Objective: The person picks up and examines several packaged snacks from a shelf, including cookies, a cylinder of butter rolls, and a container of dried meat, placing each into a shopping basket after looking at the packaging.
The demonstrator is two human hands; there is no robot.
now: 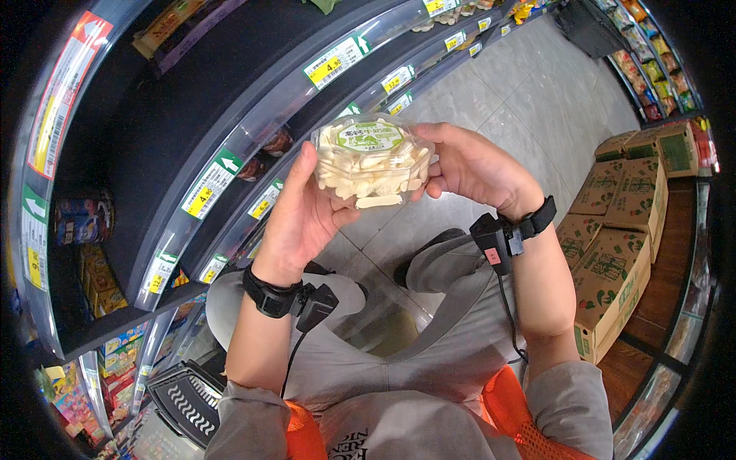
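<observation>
Between my two hands is a clear plastic tub (368,170) of pale, stick-shaped snack pieces, with an oval green-and-white label on its lid. My left hand (300,211) supports the tub's left side and underside, its thumb up along the edge. On the other side my right hand (471,169) grips the right end, thumb on top and fingertips below. The tub is held up over the floor, in front of the shelf edges. Both wrists wear black straps with small black devices and cables.
Dark curved shelves (230,84) with price tags rise on the left. Cardboard boxes (613,268) stand on a wooden shelf at right. A grey-black basket (180,406) sits at lower left. Grey floor tiles (491,92) stretch ahead; packaged snacks (652,65) hang at far right.
</observation>
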